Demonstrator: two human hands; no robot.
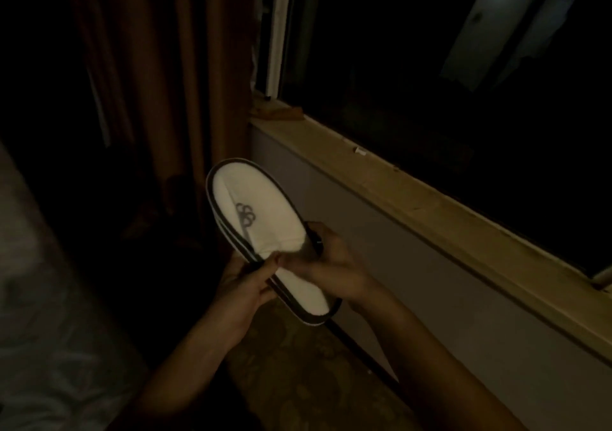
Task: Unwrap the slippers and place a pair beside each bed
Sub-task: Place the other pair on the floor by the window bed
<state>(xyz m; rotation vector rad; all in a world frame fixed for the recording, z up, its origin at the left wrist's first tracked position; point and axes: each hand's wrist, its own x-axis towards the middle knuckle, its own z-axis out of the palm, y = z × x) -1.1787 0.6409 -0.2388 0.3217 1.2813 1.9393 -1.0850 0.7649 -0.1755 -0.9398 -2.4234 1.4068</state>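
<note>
We are holding white slippers (261, 228), seemingly already unwrapped, above the carpet between bed (36, 298) and windowsill (414, 205), left hand (245, 285) and right hand (331, 261) both closed around them, placing still pending.

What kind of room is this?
Probably a hotel bedroom at night. The hands hold a white slipper with a logo, the kind hotels give out, and there is a bed on the left, long curtains and a dark window.
</note>
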